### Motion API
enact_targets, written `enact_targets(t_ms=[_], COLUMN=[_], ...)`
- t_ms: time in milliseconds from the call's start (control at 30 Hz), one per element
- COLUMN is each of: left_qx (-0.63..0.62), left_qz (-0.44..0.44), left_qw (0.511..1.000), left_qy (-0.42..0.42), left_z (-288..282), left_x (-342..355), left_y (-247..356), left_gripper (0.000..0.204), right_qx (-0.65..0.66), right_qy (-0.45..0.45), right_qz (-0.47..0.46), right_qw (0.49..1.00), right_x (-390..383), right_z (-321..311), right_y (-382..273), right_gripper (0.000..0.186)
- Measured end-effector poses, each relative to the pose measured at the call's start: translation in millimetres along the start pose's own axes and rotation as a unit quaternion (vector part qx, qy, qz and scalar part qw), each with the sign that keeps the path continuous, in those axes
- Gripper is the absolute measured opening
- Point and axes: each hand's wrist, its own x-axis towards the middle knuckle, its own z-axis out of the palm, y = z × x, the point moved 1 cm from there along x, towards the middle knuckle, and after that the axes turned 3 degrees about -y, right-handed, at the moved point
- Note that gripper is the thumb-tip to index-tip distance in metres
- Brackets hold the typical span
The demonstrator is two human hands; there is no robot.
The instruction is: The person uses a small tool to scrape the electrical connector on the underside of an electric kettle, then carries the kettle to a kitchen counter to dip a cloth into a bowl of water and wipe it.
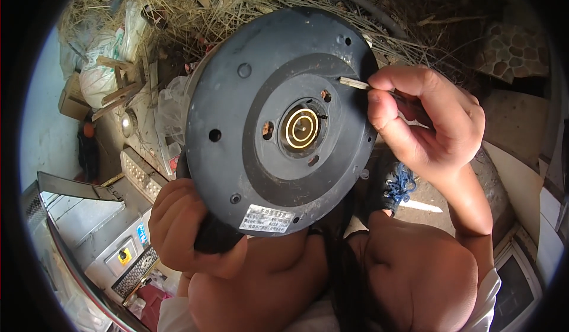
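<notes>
Black disc (pixel 222 98) held up in front of the person, above the knees (pixel 421 270), underside facing the camera, tilted. Its black handle (pixel 214 236) points to the near left; left hand (pixel 178 225) wrapped around it, fingers curled closed.

Right hand (pixel 435 115) at the right edge of the disc: thumb and forefinger pinch a thin stick (pixel 354 83), remaining fingers curled in. The stick's pale tip points left, over the disc's raised ring (pixel 261 86) on the far-right side — whether tip and surface touch, cannot tell.

Disc centre: round socket (pixel 302 128) with brass-coloured concentric rings. Three openings around it, two showing rusty orange inside. Further holes nearer the rim. White label (pixel 265 219) on the near edge, printed.

Surroundings: straw (pixel 189 18) on the far side; white sack (pixel 101 74) and cardboard box (pixel 74 98) at far left; metal appliance with a yellow-backed knob (pixel 124 255) at near left; shoe (pixel 394 187) with blue laces beyond the knees — right of the disc; stone-patterned sheet (pixel 514 53) far right.
</notes>
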Motion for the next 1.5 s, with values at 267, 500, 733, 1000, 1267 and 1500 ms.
enact_targets(t_ms=[267, 500, 733, 1000, 1267, 1500], left_qx=[0.006, -0.003, 0.003, -0.002, 0.005, 0.001], left_qz=[0.026, 0.008, 0.0, 0.003, -0.001, -0.012], left_qw=[1.0, 1.0, 0.998, 1.0, 0.999, 0.998], left_qy=[0.013, 0.026, 0.064, 0.029, 0.034, 0.058], left_z=[0, 2, 8, 10, 16, 21], left_x=[10, 10, 8, 11, 14, 12], left_y=[2, 2, 3, 5, 4, 2], left_gripper=[0.025, 0.024, 0.023, 0.025, 0.025, 0.026], right_qx=[0.008, 0.002, 0.013, -0.038, -0.082, -0.113], right_qy=[-0.005, -0.007, 0.006, 0.022, 0.012, 0.011], right_qz=[0.016, 0.014, 0.013, -0.021, -0.042, -0.038], right_qw=[1.0, 1.0, 1.0, 0.999, 0.996, 0.993], right_x=[-3, -3, -5, -2, -11, -13], right_z=[3, 4, 9, 13, 15, 18], right_y=[5, 7, 10, 10, 16, 20], right_gripper=[0.011, 0.009, 0.009, 0.011, 0.01, 0.009])
